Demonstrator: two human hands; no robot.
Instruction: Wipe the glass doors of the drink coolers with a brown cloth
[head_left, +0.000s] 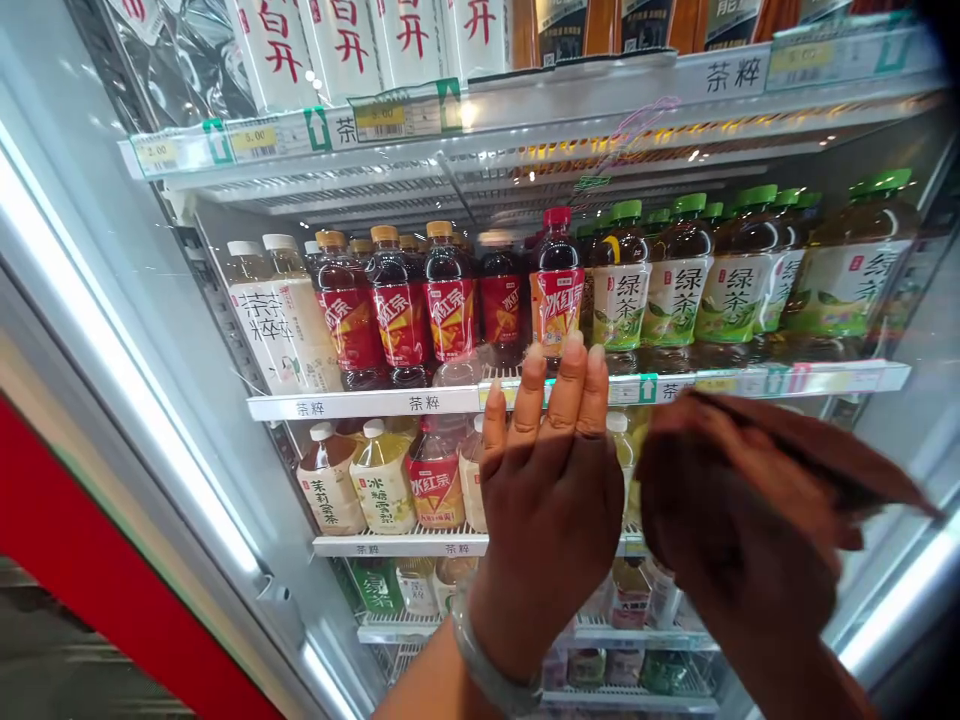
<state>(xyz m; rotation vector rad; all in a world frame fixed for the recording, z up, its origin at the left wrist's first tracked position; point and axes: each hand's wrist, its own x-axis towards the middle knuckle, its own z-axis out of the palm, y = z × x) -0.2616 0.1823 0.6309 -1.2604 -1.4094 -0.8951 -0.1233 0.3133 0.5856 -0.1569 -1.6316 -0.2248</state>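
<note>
The left hand (555, 500) is raised with its back to the view, its fingers straight and slightly spread, pinching nothing. A pale bangle (474, 662) circles its wrist. The right hand (742, 530) is badly blurred; I cannot tell whether it is spread, pressed together or pinching anything.

The red-capped iced red tea bottle (557, 300) stands upright on the middle shelf, just beyond the left fingertips, which overlap its base in the view; contact cannot be told. Just to its right, green tea bottles (679, 285) with green caps run along the shelf. To its left, a darker red-labelled bottle (502, 305) sits farther back, so a strip of wire shelf floor shows in front of it. Orange-capped iced red tea bottles (450, 310) and white-capped pale-labelled bottles (259, 320) fill the left end.

The white shelf rail (367, 405) forms the front edge, its middle hidden by the hands. Headroom remains between the caps and the upper shelf (637, 75), where white packages with red characters (349, 50) stand. Below, more bottles line the lower shelf (397, 546). A bright light strip (127, 350) bounds the cooler on the left, with a red panel (75, 560) outside it.
</note>
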